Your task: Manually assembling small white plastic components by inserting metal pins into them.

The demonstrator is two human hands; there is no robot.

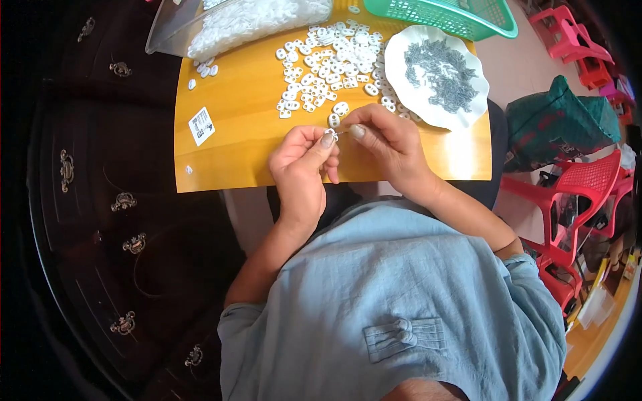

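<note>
Over the near edge of the wooden table (234,160), my two hands meet. Between thumb and fingers, my left hand (302,164) pinches a small white plastic piece (333,135). My right hand (396,148) has its thumb and forefinger pinched together just beside that piece; something thin and small seems to be at their tips, too tiny to name. Just beyond the fingertips lie loose white two-holed plastic pieces (341,108), part of a wide scatter. A white wavy-rimmed plate (396,59) at the right holds a heap of small grey slivers (445,73).
A clear bin (160,33) full of white pieces stands at the far left, a green basket (441,19) at the far right. On the table's left lies a printed white label (201,126). Dark drawers (73,167) flank the left; pink chairs (582,194) and a green bag (562,123) the right.
</note>
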